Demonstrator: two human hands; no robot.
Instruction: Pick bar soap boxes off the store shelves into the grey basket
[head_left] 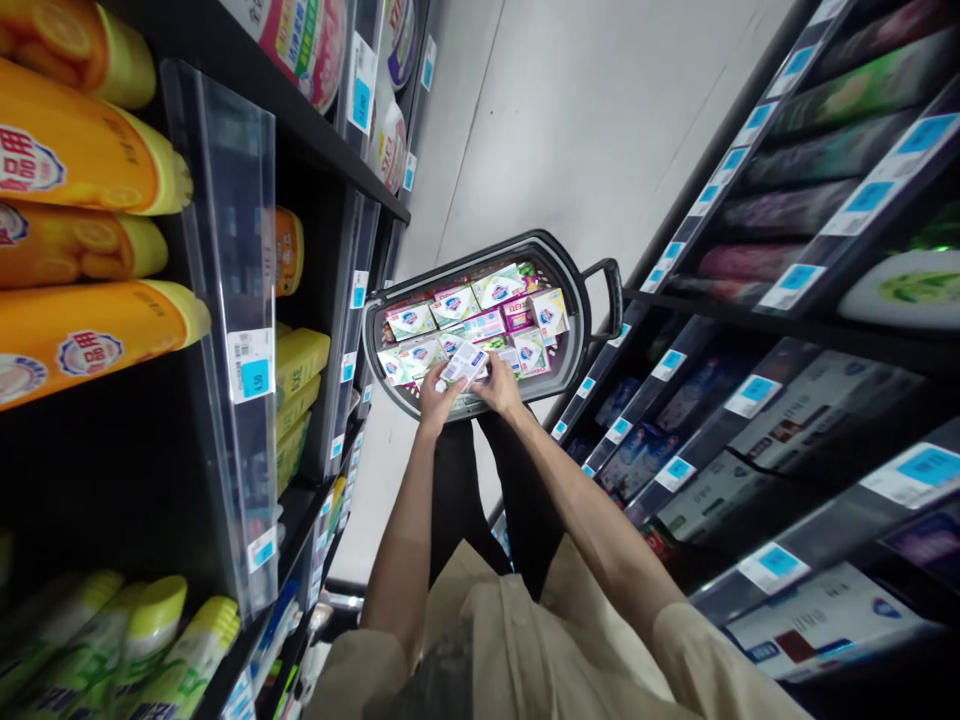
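Head view: both hands, left hand [437,400] and right hand [497,385], clamped on small white box [465,364] above basket [574,300]; picking step, next needs clean lift clear of packs.

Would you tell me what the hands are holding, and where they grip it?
Both hands, left hand and right hand, hold a small white box by its opposite ends.

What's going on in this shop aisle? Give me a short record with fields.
place: shop aisle between dark shelves
left hand: holds a small white box over the basket
right hand: touches the same box
basket: grey, on the floor, full of small boxed goods
left shelves: orange bottles
right shelves: blue price tags
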